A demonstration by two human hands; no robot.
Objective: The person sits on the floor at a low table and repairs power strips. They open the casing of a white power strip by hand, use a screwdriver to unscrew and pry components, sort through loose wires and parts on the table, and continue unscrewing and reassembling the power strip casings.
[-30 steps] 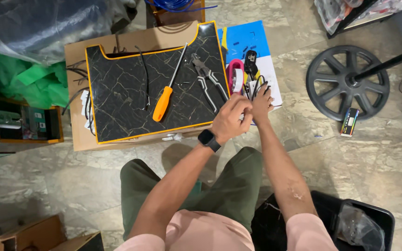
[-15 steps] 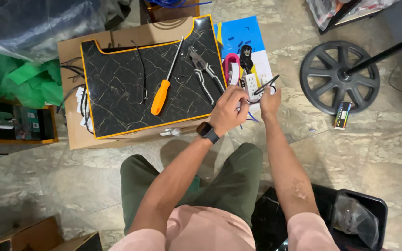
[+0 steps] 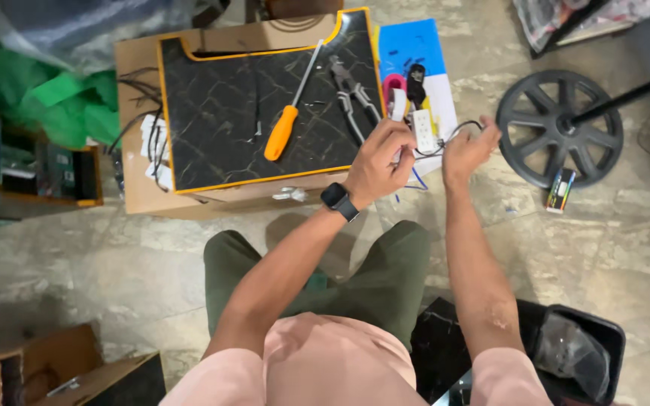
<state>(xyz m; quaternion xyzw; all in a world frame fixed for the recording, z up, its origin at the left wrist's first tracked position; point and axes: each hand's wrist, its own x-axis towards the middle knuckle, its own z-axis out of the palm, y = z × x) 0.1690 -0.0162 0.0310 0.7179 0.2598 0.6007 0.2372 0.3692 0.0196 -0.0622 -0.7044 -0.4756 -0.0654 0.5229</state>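
Both hands have lifted off the floor since a second ago and now work in the air just right of the black marble-look board [image 3: 265, 113]. Left hand [image 3: 381, 162] is closed around a small white socket piece [image 3: 423, 131]; right hand [image 3: 468, 150] pinches its dark wire [image 3: 453, 134], pulled taut between them. Orange screwdriver [image 3: 281, 131] and pliers [image 3: 351, 101] lie untouched on the board, so the wiring is being handled by hand alone.
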